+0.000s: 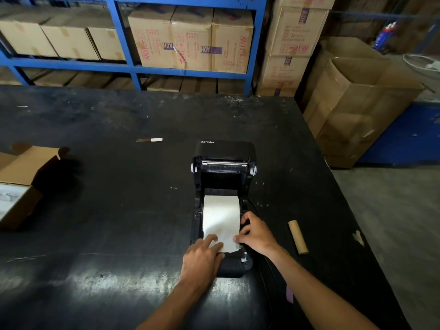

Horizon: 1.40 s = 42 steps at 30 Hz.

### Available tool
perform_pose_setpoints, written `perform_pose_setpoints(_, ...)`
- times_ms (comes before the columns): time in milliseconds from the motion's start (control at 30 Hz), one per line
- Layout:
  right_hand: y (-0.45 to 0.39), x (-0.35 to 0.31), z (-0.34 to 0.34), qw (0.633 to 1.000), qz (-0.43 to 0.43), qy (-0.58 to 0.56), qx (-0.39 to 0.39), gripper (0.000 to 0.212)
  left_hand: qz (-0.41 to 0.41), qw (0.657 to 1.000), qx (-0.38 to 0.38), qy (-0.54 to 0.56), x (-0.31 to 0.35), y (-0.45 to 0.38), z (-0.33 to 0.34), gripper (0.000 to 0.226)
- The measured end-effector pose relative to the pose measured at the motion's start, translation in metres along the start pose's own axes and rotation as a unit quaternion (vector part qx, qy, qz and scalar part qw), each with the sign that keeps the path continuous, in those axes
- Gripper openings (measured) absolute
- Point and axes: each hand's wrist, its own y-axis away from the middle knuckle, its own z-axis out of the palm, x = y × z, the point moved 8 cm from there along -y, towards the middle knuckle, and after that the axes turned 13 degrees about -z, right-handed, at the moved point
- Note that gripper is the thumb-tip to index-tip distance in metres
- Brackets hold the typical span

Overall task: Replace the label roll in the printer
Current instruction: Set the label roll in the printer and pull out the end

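Observation:
A black Xprinter label printer (223, 177) stands on the dark table with its lid swung open away from me. A white label roll (221, 215) sits in its bay, and a strip of paper runs from it toward the front. My left hand (202, 258) lies flat on the strip's near left corner, fingers pressing it down. My right hand (256, 231) rests at the roll's right side, fingertips on the paper's right edge and the side guide. An empty brown cardboard core (298, 236) lies on the table to the right of the printer.
An open cardboard box (23, 182) sits at the table's left edge. A small paper scrap (149, 139) lies behind the printer to the left. Blue shelving (133, 67) with cartons stands beyond the table. A large open carton (357, 108) is on the floor at right.

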Motion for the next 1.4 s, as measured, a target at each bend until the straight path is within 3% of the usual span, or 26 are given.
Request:
perform_pose_setpoints(167,0.001,0.005,-0.002,0.996,0.027,-0.069,0.051,0.051,0.005,1.000,0.004,0.007,-0.002,0.002,-0.001,0.027)
perform_pose_setpoints(333,0.001,0.005,0.004,1.000,0.006,-0.006,0.013,0.048,0.008,1.000,-0.003,0.012,-0.004,0.001,0.001,0.029)
perform_pose_setpoints(467,0.001,0.007,0.001,0.999,0.013,-0.032,0.038,0.051,0.032,0.999,-0.034,0.009,-0.004,0.003,0.004,0.040)
perform_pose_setpoints(633,0.004,0.010,0.004,1.000,0.000,-0.008,0.026,0.046,0.067,0.998,-0.013,0.014,-0.003,0.005,-0.005,0.030)
perform_pose_setpoints(800,0.024,-0.003,-0.003,0.993,-0.101,0.045,0.049,0.035,0.098,0.994,0.044,0.021,0.003,0.010,-0.021,0.011)
perform_pose_setpoints(900,0.042,-0.008,0.011,0.981,-0.172,0.092,-0.012,0.030,0.114,0.991,0.062,0.036,0.005,0.013,-0.027,0.005)
perform_pose_setpoints(1000,0.051,-0.010,0.020,0.964,-0.205,0.166,-0.031,0.029,0.124,0.989,0.067,0.040,0.007,0.014,-0.029,0.008)
perform_pose_setpoints(1133,0.052,-0.014,0.024,0.944,-0.226,0.238,0.035,0.020,0.134,0.987,0.067,0.058,0.009,0.018,-0.029,0.012)
perform_pose_setpoints(1300,0.056,-0.013,0.029,0.941,-0.252,0.221,0.037,0.025,0.150,0.983,0.059,0.092,-0.003,0.027,-0.024,0.007)
perform_pose_setpoints(1400,0.058,-0.012,0.026,0.947,-0.255,0.193,0.015,0.031,0.160,0.982,0.051,0.088,-0.014,0.031,-0.019,0.026)
